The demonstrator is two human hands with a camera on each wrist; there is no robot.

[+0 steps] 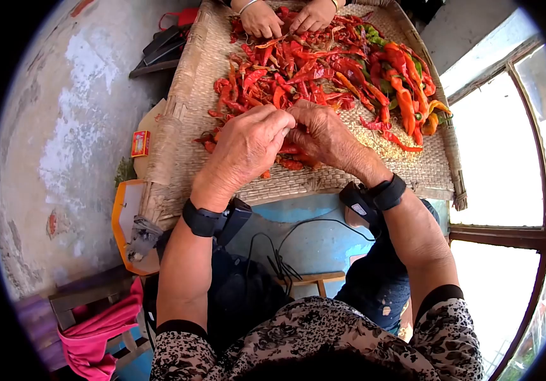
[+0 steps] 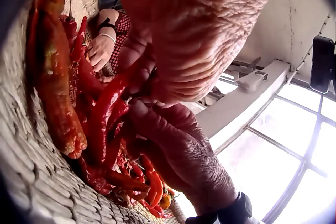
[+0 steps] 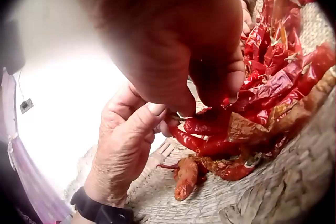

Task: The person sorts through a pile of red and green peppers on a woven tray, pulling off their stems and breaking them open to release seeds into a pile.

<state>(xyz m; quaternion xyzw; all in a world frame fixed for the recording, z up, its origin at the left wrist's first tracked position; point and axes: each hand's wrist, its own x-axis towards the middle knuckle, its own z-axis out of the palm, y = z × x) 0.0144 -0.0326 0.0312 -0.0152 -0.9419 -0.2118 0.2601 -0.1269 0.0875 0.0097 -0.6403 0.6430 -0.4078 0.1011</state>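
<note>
In the head view the left hand (image 1: 244, 149) and right hand (image 1: 330, 136) meet over the near part of a heap of red peppers (image 1: 279, 76). Seen from the right wrist, the left hand (image 3: 123, 140) pinches a red pepper (image 3: 186, 139) by its stem end, thumb uppermost. The right hand (image 3: 163, 40) holds its fingertips at the same stem; its other fingers curl in shadow. From the left wrist, a glossy red pepper (image 2: 102, 119) hangs beside the joined fingers of the left hand (image 2: 199, 29) and right hand (image 2: 178, 145); the fingers partly hide the grip.
Another person's hands (image 1: 286, 19) work in the far side of the heap. Larger orange-red peppers (image 1: 406, 105) and pale seeds (image 1: 387, 147) lie on the right of the woven tray (image 1: 171, 146). Black cables (image 1: 276, 254) hang below its near edge; windows (image 1: 495, 152) stand at right.
</note>
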